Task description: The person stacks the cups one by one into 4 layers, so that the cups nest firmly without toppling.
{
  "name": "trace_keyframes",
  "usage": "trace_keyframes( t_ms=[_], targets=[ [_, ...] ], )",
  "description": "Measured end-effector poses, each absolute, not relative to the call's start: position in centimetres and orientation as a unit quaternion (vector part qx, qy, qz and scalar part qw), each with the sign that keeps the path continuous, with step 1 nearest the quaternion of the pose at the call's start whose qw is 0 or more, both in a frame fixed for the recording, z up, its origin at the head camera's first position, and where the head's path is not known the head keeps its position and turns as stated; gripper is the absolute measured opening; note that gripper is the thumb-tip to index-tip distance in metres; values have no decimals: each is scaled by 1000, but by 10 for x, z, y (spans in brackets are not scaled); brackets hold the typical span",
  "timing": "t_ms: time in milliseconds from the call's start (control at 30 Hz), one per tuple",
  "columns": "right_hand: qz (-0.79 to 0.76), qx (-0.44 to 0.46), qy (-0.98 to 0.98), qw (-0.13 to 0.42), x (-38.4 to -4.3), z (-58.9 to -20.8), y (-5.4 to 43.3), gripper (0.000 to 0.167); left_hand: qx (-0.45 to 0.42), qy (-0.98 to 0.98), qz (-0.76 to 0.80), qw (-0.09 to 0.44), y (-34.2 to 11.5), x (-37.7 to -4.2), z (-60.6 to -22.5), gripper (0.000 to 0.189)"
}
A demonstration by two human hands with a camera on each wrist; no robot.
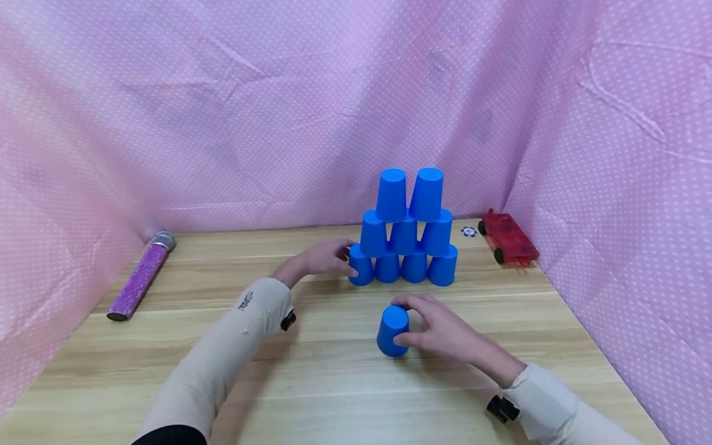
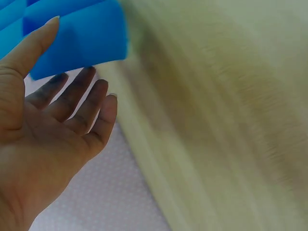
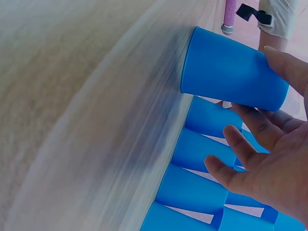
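Observation:
Upside-down blue cups (image 1: 403, 235) form a stack at the back: several in the bottom row, three above them, two on top. My left hand (image 1: 328, 258) is at the left end of the bottom row, thumb and fingers spread about the end cup (image 2: 84, 41). Its fingers look relaxed; whether they touch the cup is unclear. In front of the stack, a single upside-down blue cup (image 1: 392, 337) stands on the table. My right hand (image 1: 445, 330) pinches it near its upper end, thumb on the near side, the lower fingers loose in the right wrist view.
On the wooden table (image 1: 311, 395), a purple glittery microphone (image 1: 141, 278) lies at the left. A red toy car (image 1: 508, 238) and a poker chip (image 1: 469, 232) are at the back right. Pink dotted cloth (image 1: 278, 111) hangs around the back and sides.

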State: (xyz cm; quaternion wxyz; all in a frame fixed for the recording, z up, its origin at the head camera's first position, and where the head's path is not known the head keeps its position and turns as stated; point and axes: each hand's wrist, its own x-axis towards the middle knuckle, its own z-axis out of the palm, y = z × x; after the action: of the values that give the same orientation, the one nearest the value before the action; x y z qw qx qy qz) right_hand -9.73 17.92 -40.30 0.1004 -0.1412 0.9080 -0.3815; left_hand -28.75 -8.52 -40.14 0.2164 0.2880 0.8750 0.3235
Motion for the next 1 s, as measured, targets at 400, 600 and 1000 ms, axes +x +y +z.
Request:
trace_keyframes(
  t_ms=[400, 600, 1000],
  targets=[
    [-403, -145, 902, 61, -95, -376, 186, 59, 267, 878, 341, 204, -85, -282, -418, 60],
    [-404, -153, 902, -13, -94, -335, 198, 57, 268, 876, 348, 199, -85, -282, -419, 59],
    [-412, -178, 875, -180, -114, -239, 220, 53, 256, 875, 352, 212, -84, -280, -423, 65]
  ],
)
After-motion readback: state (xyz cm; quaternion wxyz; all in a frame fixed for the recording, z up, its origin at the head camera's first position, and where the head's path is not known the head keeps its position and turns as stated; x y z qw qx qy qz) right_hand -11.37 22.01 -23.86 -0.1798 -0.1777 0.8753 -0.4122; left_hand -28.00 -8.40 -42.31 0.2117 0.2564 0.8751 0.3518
